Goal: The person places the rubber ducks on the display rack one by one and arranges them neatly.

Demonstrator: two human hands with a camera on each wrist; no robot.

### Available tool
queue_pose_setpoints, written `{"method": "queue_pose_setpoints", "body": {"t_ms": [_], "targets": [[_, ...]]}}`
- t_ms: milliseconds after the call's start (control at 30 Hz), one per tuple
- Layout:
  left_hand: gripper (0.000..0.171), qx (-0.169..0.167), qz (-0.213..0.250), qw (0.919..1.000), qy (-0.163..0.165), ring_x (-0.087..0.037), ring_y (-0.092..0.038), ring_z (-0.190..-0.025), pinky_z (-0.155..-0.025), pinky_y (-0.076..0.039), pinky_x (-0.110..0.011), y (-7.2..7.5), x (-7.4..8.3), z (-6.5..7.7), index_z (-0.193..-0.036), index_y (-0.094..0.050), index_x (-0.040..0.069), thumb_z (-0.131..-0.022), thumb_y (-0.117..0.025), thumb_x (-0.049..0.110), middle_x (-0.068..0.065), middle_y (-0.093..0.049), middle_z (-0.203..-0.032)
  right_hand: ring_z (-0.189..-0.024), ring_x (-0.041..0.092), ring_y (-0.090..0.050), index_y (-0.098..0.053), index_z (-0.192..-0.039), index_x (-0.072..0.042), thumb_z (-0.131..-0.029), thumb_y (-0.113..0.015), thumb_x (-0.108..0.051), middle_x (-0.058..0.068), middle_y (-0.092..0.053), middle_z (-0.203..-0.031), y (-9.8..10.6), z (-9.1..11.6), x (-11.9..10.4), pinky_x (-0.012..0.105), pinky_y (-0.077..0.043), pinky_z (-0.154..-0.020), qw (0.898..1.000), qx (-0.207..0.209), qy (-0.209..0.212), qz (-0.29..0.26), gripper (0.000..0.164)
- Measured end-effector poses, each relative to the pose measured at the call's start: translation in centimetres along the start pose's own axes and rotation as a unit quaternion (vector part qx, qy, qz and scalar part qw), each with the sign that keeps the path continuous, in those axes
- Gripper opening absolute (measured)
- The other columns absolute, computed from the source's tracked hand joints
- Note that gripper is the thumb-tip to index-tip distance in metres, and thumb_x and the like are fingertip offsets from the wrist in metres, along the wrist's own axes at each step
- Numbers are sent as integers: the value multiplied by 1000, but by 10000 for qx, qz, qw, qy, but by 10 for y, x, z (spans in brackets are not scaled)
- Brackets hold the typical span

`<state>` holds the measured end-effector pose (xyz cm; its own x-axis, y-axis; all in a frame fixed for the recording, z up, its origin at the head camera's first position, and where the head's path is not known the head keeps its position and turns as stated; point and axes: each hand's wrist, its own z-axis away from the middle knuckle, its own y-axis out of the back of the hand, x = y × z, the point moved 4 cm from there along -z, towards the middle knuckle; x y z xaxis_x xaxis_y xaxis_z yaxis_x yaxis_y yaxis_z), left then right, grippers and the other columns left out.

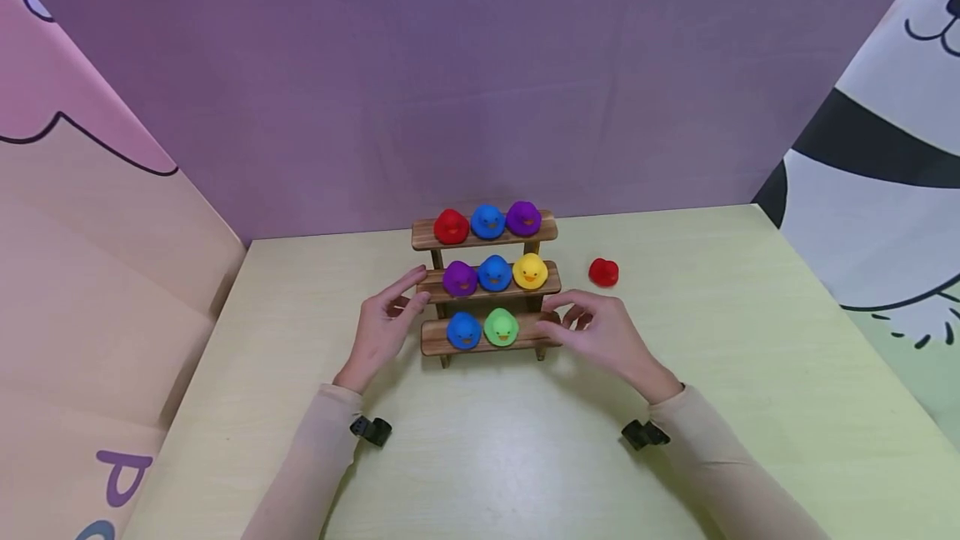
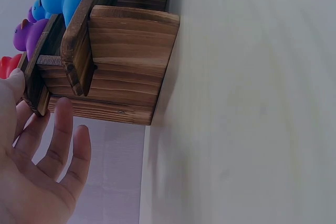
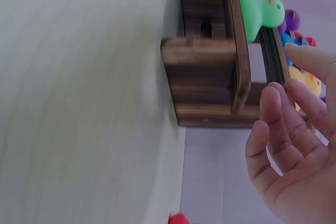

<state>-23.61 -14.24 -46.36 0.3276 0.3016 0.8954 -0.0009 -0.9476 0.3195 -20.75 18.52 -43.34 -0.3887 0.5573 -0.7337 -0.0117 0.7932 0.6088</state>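
Note:
A three-tier wooden display stand (image 1: 435, 338) holds several rubber ducks. Its top shelf carries a red duck (image 1: 451, 227), a blue duck (image 1: 488, 222) and a purple duck (image 1: 523, 218). Purple, blue and yellow ducks (image 1: 530, 272) sit on the middle one. At the bottom are a blue duck (image 1: 464, 331) and a green duck (image 1: 501, 327). My left hand (image 1: 381, 330) pinches the middle shelf's left end between thumb and index finger. My right hand (image 1: 603, 332) hovers by the stand's right end, fingers loosely bent, no duck between them; contact with the wood is unclear.
Another red duck (image 1: 603, 272) lies on the pale table (image 1: 495, 457), right of the stand. A purple backdrop (image 1: 480, 90) rises behind the table's far edge. Printed cloth panels (image 1: 82, 273) flank both sides.

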Motion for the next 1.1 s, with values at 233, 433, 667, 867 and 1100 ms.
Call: {"method": "queue_pose_setpoints", "body": {"t_ms": [233,433,667,867,1100], "targets": [[42,-6,34,10000,11,-37,-73,-97,-80,-55,-16,0,-2,0,-146,-67,14,-105,-70,21,-3,-62,-155,-76,16,-68,-81,-109,-16,-89,-89,-27,0,-79,-93,19,1,19,26,-55,-67,9991,109,-396,133,24],[42,9,19,10000,3,-35,-73,-96,-80,-56,-16,1,-1,0,-146,-67,15,-105,-70,22,-2,-63,-155,-81,19,-70,-81,-113,-11,-93,-85,-30,5,-80,-104,36,-2,35,25,-56,-70,9967,257,-713,301,28],[42,-6,-36,10000,43,-29,-73,-94,-82,-56,-16,0,0,0,-146,-67,15,-105,-70,22,-2,-63,-155,-82,8,-69,-81,-116,-13,-97,-80,-36,7,-79,-112,56,-6,51,22,-55,-68,9925,626,-1027,238,30],[42,23,-36,10000,61,-29,-72,-94,-81,-56,-16,0,0,0,-146,-67,15,-105,-70,23,-2,-63,-154,-77,11,-71,-77,-125,-10,-103,-71,-32,16,-79,-109,70,-13,65,23,-51,-58,9895,807,-1141,365,31],[43,11,-35,10000,48,-23,-70,-93,-82,-55,-16,0,1,0,-147,-66,15,-105,-70,23,-2,-63,-154,-79,29,-77,-72,-133,-7,-106,-61,-21,27,-79,-96,77,-19,77,24,-48,-52,9862,853,-1338,481,33]]}}
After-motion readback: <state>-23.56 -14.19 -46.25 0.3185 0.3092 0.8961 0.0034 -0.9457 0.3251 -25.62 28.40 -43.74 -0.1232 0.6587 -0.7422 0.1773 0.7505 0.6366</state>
